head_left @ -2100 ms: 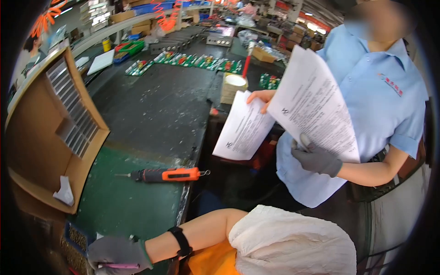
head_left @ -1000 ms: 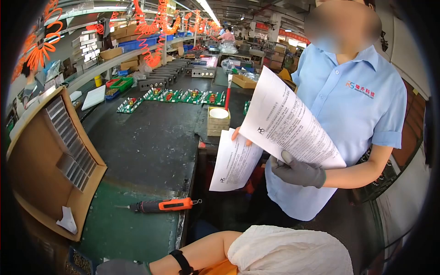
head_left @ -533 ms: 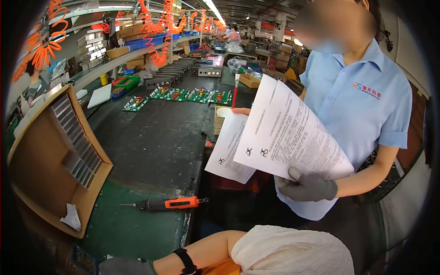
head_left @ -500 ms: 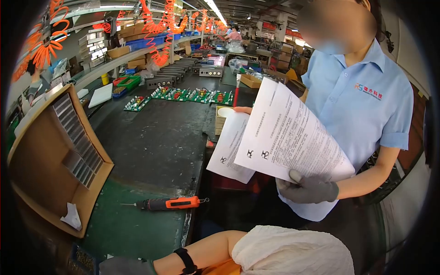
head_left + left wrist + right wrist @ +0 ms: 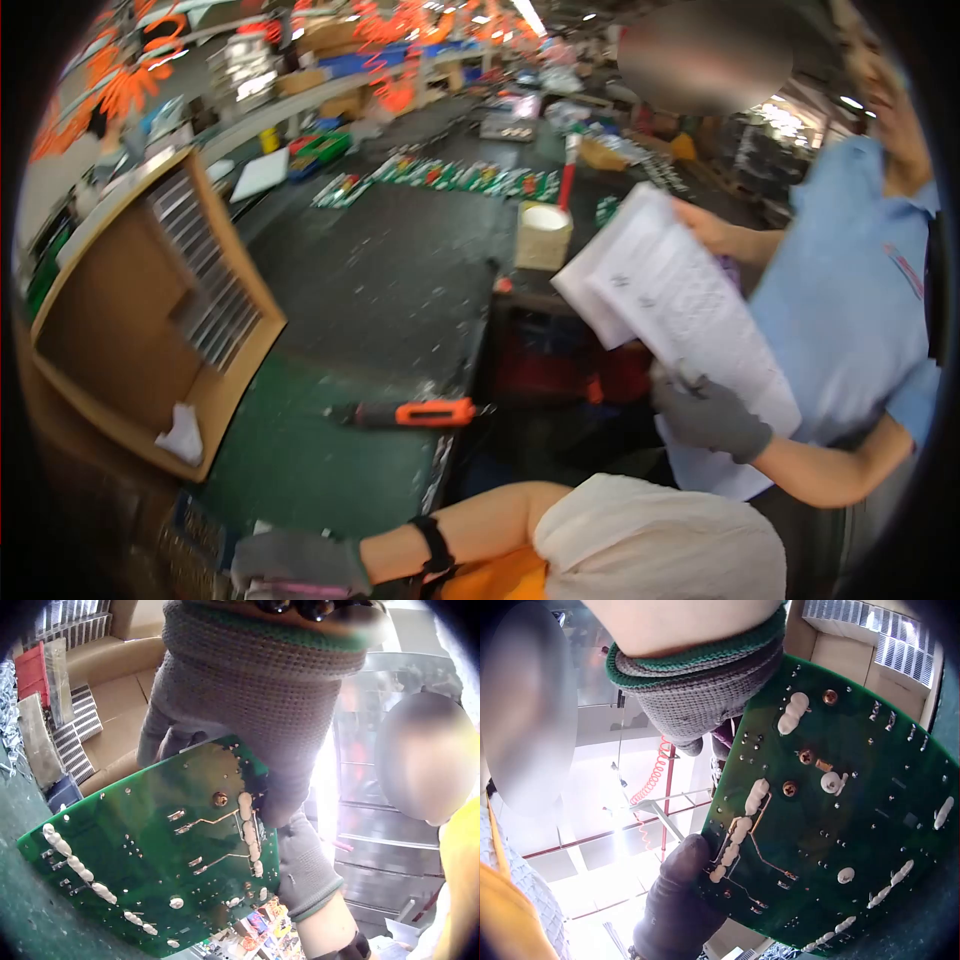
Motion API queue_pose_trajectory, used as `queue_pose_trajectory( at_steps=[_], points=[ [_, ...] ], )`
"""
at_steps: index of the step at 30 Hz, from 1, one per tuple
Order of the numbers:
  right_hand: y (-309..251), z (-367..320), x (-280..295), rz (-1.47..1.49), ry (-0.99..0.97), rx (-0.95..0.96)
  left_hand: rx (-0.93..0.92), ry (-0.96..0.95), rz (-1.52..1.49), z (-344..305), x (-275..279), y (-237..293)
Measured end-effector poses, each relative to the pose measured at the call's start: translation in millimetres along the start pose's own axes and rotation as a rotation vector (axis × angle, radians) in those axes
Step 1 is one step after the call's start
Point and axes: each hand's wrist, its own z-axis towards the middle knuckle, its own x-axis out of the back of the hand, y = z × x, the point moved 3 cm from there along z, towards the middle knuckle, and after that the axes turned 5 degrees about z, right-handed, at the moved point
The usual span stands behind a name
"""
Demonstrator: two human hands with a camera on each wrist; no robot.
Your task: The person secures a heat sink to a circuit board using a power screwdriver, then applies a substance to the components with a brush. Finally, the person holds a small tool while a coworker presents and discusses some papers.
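A green circuit board (image 5: 150, 847), with white blobs and solder joints on the face toward both wrist cameras, is between my hands. My gray-gloved left hand (image 5: 247, 705) grips one edge; in the right wrist view its thumb (image 5: 686, 859) lies along that edge. My right hand (image 5: 697, 697), gloved with a green cuff, holds the same side of the board, its fingers partly hidden. A thin pink thing (image 5: 343, 846) shows at that hand. In the head view only my right hand (image 5: 300, 562) appears, at the lower left, and the board is out of sight.
A cardboard box (image 5: 110, 310) stands at the left. An orange electric screwdriver (image 5: 410, 412) lies on the green mat (image 5: 300, 470). Circuit boards (image 5: 440, 175) line the bench behind. At right, a person in a blue shirt (image 5: 840, 300) holds printed papers (image 5: 690, 300).
The head view has shifted and blurred; bench items sit further right in it. The person opposite has moved right and turned, the papers drawn closer together. More of my right hand shows.
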Motion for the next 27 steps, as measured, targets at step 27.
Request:
queue_pose_trajectory(
  at_steps=[27],
  points=[
    [-62.3, 7.9, 34.6, 0.104, -0.167, -0.336, 0.049, 0.098, -0.094, -15.6, 10.4, -14.4]
  ],
)
